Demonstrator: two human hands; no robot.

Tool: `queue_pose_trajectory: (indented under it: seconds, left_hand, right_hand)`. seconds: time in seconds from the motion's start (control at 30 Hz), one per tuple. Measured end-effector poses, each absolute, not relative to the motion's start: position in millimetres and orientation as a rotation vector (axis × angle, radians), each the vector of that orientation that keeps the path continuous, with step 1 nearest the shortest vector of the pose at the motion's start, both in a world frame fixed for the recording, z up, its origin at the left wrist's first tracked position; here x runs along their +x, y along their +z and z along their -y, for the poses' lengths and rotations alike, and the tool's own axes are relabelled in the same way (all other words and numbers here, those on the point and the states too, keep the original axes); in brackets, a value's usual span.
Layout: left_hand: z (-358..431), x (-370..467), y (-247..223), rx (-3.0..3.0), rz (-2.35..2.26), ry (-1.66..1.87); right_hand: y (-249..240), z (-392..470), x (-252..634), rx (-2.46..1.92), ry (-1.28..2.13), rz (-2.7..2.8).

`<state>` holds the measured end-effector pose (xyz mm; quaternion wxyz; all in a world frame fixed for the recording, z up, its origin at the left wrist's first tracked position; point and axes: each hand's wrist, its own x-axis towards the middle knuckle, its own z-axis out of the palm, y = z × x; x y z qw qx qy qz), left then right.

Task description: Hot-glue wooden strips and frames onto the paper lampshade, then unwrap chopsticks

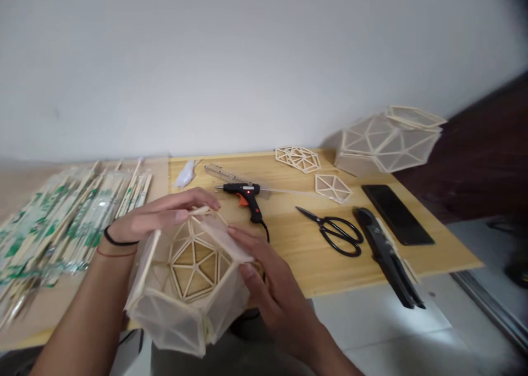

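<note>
An open-topped, many-sided lantern-like shell (pixel 171 315) of thin wooden sticks and translucent white sheeting is held at the front edge of the table. Its floor is a stick pentagon with spokes. My left hand (pixel 173 213) wraps over the far left rim, thumb and fingers pinching its edge. My right hand (pixel 270 285) grips the right side, with fingers over a pale panel (pixel 225 235) and the thumb below its edge. Just beyond the shell lies a black glue gun (pixel 247 191) with an orange trigger and a lit red light; a clear glue stick projects from its back.
Wrapped chopsticks (pixel 82 216) cover the left side. Black scissors (pixel 330 230), a black-handled cutting tool (pixel 385 255) and a phone (pixel 396 213) lie right. Behind are stick panels (pixel 297 158), a pentagon panel (pixel 332 188), a clear ruler (pixel 223 173) and a larger covered shell (pixel 390 139).
</note>
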<state>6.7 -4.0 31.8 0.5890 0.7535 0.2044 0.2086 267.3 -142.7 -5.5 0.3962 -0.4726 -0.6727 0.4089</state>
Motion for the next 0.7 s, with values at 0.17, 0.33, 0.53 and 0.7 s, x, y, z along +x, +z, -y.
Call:
queue_pose_trajectory:
  seconds: [0.17, 0.33, 0.53, 0.7]
  left_hand:
    - [6, 12, 32, 1.71, -0.509, 0.5]
    - [7, 17, 33, 1.757, -0.586, 0.555]
    - [9, 18, 23, 1.686, -0.672, 0.718]
    - [10, 23, 17, 1.574, -0.765, 0.887]
  right_hand:
    - [-20, 145, 267, -1.227, 0.943, 1.658]
    - [-28, 135, 274, -1.402, 0.847, 1.544]
    - [-19, 94, 282, -1.325, 0.867, 1.488]
    - [-13, 58, 286, -1.311, 0.793, 1.624]
